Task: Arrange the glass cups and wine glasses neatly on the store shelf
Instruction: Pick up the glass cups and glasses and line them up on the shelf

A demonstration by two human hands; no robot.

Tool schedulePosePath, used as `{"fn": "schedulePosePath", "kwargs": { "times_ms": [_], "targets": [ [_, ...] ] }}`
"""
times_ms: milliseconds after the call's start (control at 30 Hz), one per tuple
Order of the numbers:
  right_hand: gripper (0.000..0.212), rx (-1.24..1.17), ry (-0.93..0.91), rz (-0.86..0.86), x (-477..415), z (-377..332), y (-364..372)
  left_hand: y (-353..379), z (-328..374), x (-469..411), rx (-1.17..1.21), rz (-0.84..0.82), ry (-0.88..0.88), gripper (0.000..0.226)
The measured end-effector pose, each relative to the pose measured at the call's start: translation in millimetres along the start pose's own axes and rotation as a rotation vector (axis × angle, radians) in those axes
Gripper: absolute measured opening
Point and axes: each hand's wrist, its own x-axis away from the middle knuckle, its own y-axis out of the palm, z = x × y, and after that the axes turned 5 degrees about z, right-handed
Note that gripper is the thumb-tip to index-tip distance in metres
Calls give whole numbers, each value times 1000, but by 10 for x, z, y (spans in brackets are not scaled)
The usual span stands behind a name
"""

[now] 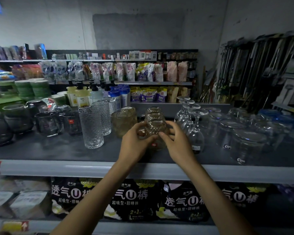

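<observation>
Nearest me, the left grip (134,141) and right grip (176,143) both clasp one patterned glass mug (155,128) at mid-shelf (58,150). Inverted wine glasses (196,133) stand just right of it, textured tumblers (92,126) to its left, and an amber cup (122,122) behind.

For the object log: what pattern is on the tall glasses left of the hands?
Tall glasses: dimpled, hammered texture; head view.

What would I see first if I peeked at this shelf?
The left hand and right hand grip a bumpy mug at the middle of the shelf. Upside-down wine glasses stand just right of it, and tall dimpled glasses stand to its left.
</observation>
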Motion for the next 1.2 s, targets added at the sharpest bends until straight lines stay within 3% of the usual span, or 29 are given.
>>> {"fn": "schedulePosePath", "kwargs": {
  "times_ms": [267, 500, 667, 800, 1200],
  "targets": [
    [46, -11, -11, 13, 5, 26, 21, 69, -31, 11, -37, 78, -4, 60],
    [46, -38, -19, 28, 9, 31, 38, 38, -41, 25, -15, 48, 2, 57],
    [49, -47, -27, 23, 3, -7, 26, 23, -32, 14, -103, 133, 113, 61],
    [49, -43, -14, -2, -16, -7, 46, 49, -78, -59, -178, 54, 210, 70],
    [45, -21, -58, 36, -5, 36, 44, 35, -111, -44, -73, 8, 189, 65]
  ]
}}
